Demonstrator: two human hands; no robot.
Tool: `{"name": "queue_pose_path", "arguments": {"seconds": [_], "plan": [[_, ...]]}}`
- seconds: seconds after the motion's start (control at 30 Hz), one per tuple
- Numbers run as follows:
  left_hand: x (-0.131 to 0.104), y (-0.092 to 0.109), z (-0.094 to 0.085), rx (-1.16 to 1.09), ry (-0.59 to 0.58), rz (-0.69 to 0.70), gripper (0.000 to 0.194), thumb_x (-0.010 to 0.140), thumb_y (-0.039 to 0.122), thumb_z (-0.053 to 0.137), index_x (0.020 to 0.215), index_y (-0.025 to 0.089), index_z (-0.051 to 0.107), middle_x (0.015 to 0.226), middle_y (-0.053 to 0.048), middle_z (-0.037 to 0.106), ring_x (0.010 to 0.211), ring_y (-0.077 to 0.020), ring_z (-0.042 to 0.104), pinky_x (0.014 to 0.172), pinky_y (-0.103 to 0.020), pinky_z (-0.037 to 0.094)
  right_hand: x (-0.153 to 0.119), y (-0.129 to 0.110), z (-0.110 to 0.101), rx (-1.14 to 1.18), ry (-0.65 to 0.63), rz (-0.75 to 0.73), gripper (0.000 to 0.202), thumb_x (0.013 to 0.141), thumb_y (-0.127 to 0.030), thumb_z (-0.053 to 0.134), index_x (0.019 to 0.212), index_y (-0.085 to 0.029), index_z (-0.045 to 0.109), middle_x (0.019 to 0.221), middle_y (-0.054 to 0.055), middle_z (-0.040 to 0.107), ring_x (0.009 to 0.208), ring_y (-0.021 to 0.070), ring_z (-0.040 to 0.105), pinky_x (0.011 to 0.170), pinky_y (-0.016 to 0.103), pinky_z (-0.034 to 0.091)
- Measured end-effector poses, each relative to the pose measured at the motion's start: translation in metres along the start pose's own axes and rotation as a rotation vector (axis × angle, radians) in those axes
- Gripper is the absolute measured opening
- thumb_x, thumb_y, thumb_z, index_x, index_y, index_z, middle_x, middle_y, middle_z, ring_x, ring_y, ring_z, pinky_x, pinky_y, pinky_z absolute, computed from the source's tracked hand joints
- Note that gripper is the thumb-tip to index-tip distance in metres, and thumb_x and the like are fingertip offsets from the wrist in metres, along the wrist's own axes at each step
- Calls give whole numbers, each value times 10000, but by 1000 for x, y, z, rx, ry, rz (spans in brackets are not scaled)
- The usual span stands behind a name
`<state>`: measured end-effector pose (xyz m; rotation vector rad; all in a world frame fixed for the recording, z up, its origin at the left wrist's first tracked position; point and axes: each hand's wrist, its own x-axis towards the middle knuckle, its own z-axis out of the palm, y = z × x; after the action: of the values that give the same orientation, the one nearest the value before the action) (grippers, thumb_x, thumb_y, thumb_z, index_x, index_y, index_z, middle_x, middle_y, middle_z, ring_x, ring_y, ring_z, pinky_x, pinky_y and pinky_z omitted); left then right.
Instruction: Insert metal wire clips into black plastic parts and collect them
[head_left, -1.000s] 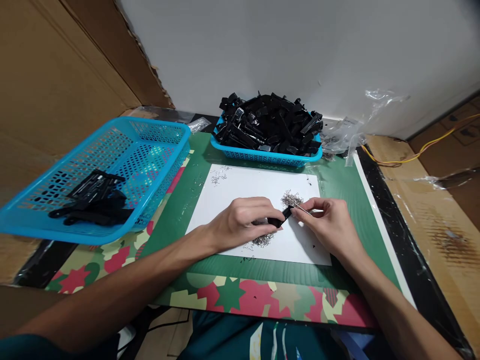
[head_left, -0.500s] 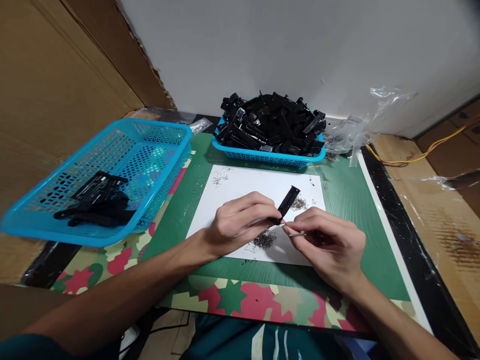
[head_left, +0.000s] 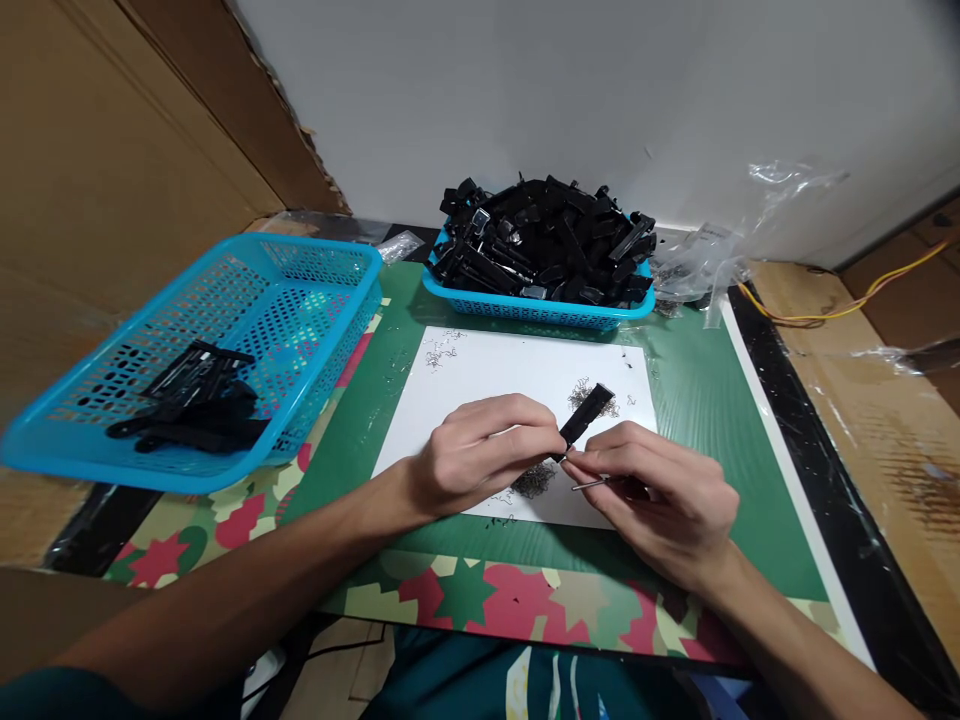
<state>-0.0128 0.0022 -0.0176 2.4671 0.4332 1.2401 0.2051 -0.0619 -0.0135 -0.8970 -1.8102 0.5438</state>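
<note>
My left hand (head_left: 491,445) pinches the near end of a long, narrow black plastic part (head_left: 589,412), which tilts up and to the right. My right hand (head_left: 660,495) is closed around a thin metal rod (head_left: 592,484) whose tip sticks out toward the left. The right thumb and forefinger meet at the lower end of the black part, close to the left fingertips; anything small between them is hidden. Beneath the hands, a white sheet (head_left: 480,365) carries a dark pile of small wire springs (head_left: 534,482) and a second, brownish pile of springs (head_left: 579,392).
A blue basket (head_left: 540,312) heaped with black plastic parts stands at the back. On the left, a larger blue basket (head_left: 315,380) holds several black parts (head_left: 199,400). Clear plastic bags (head_left: 697,265) lie at back right. Cardboard (head_left: 112,120) walls the left side.
The black part has shifted slightly right and down and turned a little. My right fingers have closed in against its lower end, and the metal rod has dipped slightly.
</note>
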Motion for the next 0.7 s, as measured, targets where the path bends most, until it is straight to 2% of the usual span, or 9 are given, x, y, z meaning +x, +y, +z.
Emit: {"name": "queue_pose_path", "arguments": {"seconds": [0.2,0.33,0.53,0.63,0.7], "plan": [[-1,-2,-1,6,-29,57,195,972,81,644,1141,154,708,989,-113,762,893,-184,754,816,-266,638,3,0,-2,6,-66,25,146,953,-62,698,973,-196,754,871,58,744,752,151,718,612,264,585],[-1,-2,1,-17,9,51,201,954,54,667,1127,146,711,982,-107,764,878,-172,753,805,-247,635,3,0,-2,23,-33,58,157,942,-61,725,996,-200,772,869,42,733,746,145,702,624,267,569],[3,-4,8,-119,48,-50,219,922,33,714,1111,143,700,993,-105,740,903,-164,735,799,-245,626,3,3,-6,-15,1,97,196,898,-136,818,1086,-182,792,824,28,723,654,128,632,559,275,484],[6,-4,11,-159,98,-123,162,912,66,743,1045,152,710,959,-86,734,900,-170,725,810,-277,620,3,1,-9,-39,51,143,191,886,-153,831,1070,-188,797,751,-11,654,591,106,540,511,266,421],[9,-4,12,-177,114,-180,133,897,99,778,1000,156,716,931,-68,728,872,-164,710,794,-283,607,4,0,-11,-63,98,182,151,907,-140,791,1047,-197,799,771,-10,649,586,103,517,491,265,390]]}}
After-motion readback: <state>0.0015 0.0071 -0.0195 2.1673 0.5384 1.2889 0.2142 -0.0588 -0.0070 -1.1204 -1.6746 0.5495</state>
